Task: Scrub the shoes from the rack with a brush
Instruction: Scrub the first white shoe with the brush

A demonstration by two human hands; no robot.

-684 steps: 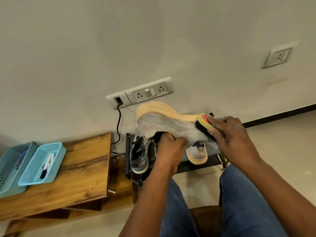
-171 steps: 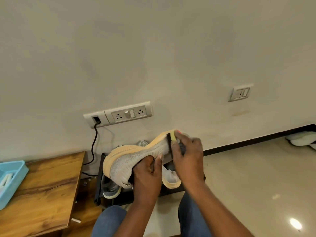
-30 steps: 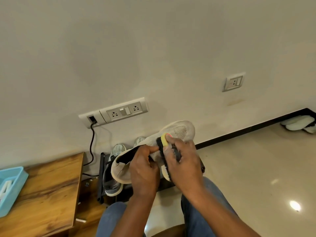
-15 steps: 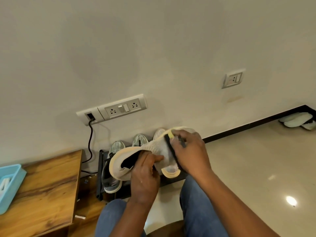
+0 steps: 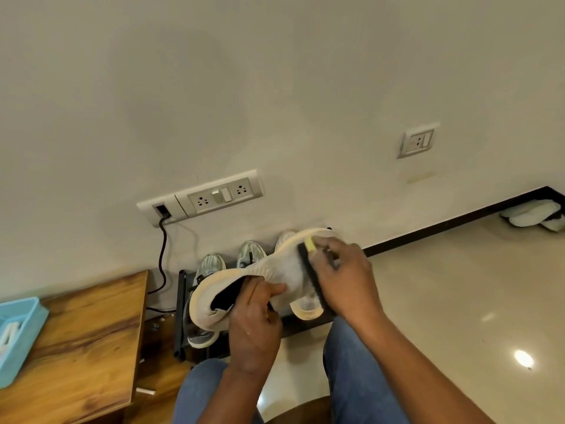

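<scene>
A pale knit shoe with a peach sole is held in the air above my knees, heel to the left, toe to the right. My left hand grips it at the dark opening by the heel. My right hand holds a brush with a yellow back and dark bristles, pressed against the shoe's upper near the toe. Behind the shoe stands a low black rack against the wall, with grey shoes and a second pale shoe on it.
A wooden table stands at the left with a light blue basket on it. A black cable hangs from the wall socket. White slippers lie at the far right on the glossy floor. My jeans-clad legs fill the bottom.
Over the last second the shoe has been turned so its peach sole edge faces up, and the brush has slid along the upper toward the toe. Both hands kept their hold.
</scene>
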